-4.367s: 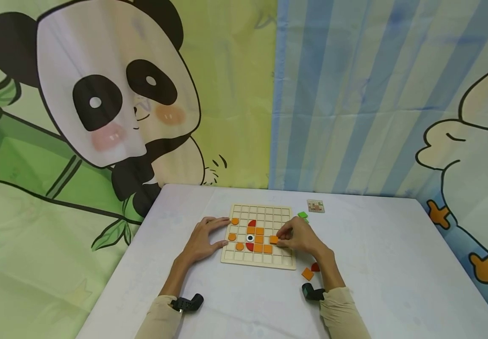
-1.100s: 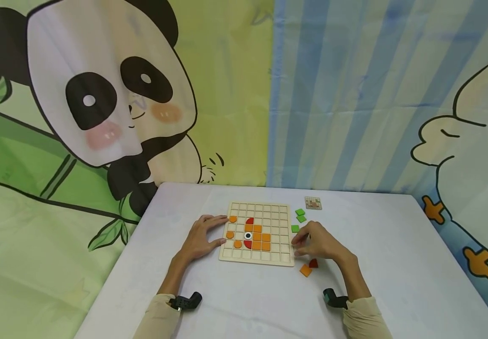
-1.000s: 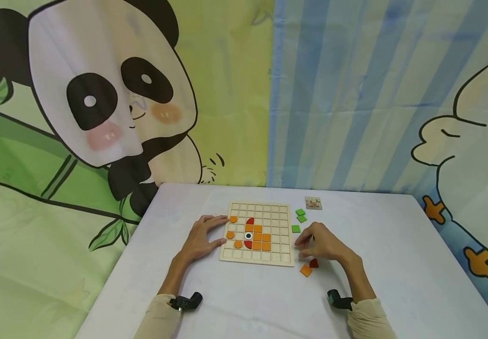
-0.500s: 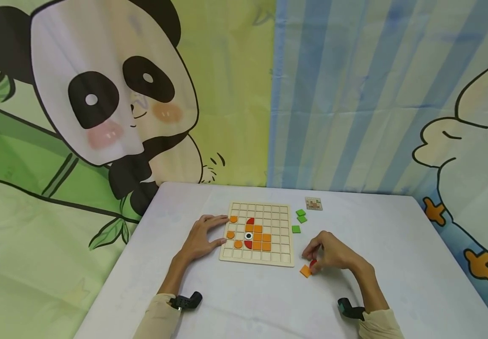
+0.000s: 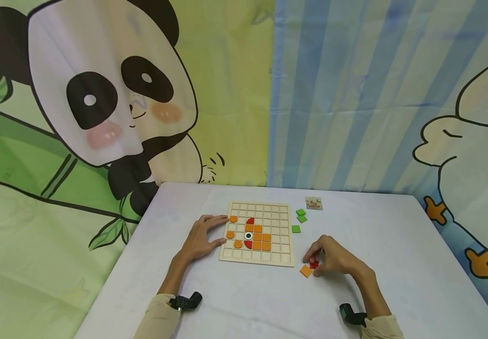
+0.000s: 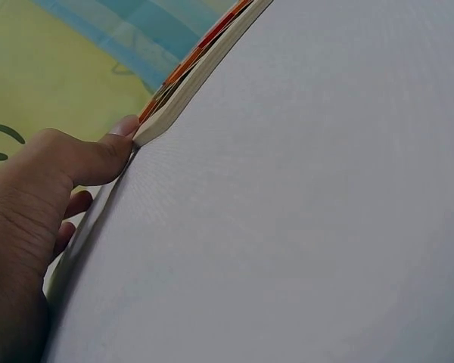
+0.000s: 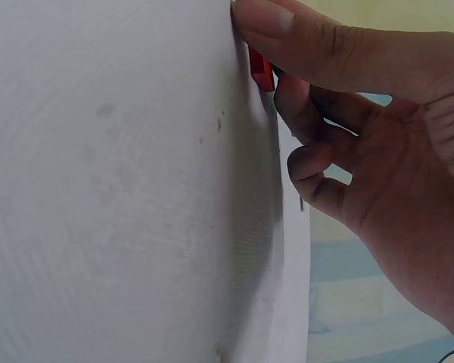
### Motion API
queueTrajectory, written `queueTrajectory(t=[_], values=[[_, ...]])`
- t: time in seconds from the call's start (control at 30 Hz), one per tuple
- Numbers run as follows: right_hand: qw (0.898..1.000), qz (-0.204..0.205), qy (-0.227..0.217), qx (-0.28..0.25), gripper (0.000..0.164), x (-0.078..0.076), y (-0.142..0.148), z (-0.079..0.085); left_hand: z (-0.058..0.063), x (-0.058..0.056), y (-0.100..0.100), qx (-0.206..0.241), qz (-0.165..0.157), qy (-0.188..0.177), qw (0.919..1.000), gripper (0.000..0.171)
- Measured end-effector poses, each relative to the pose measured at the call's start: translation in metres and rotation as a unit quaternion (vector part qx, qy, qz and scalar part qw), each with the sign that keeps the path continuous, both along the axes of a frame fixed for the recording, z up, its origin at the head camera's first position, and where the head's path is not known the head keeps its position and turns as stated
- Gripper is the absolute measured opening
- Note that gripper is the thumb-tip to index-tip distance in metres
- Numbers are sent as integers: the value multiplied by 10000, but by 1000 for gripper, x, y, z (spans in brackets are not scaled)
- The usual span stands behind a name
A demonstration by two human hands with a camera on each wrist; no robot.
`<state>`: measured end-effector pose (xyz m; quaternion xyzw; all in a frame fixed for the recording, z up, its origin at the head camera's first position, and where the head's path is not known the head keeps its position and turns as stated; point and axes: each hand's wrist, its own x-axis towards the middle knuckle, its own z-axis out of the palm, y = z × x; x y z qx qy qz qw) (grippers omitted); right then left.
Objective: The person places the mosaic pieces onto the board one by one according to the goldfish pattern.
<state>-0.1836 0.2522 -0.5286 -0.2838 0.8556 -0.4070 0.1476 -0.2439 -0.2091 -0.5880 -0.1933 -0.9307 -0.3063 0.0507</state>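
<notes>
My left hand [image 5: 201, 238] rests by the left edge of the wooden grid board [image 5: 280, 212], fingers extended, thumb and a fingertip at its rim. In the left wrist view the thumb [image 6: 98, 160] touches the board's corner [image 6: 155, 130]. On the board lie red quarter-circle tiles, a block of orange square tiles [image 5: 257, 238], a white eye tile [image 5: 248, 236] and several orange round tiles [image 5: 230, 235]. Right of the board my right hand [image 5: 333, 256] pinches a red tile [image 5: 313, 265] low over the table, beside a loose orange square tile [image 5: 305, 271]. The right wrist view shows the red tile [image 7: 261, 70] behind the thumb.
Three green tiles [image 5: 296, 229] lie off the board's right side. Behind them is a small pattern card [image 5: 313, 203]. The white-covered table [image 5: 396, 254] ends at a printed cloth backdrop [image 5: 235, 94] with a panda.
My right hand has let go of an orange square tile, which now sits against the orange block. It has moved right and toward me, onto the red tile. The left hand stays put.
</notes>
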Motion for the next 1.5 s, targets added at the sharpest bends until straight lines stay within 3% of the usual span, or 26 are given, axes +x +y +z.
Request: queueTrajectory(t=[1.03, 1.5], values=[[9999, 33, 9, 153, 34, 2, -8, 3, 2, 0, 0, 40, -66, 12, 10000, 68], [9995, -219, 47, 218, 28, -3, -10, 9, 4, 1, 1, 81, -66, 20, 9999, 68]])
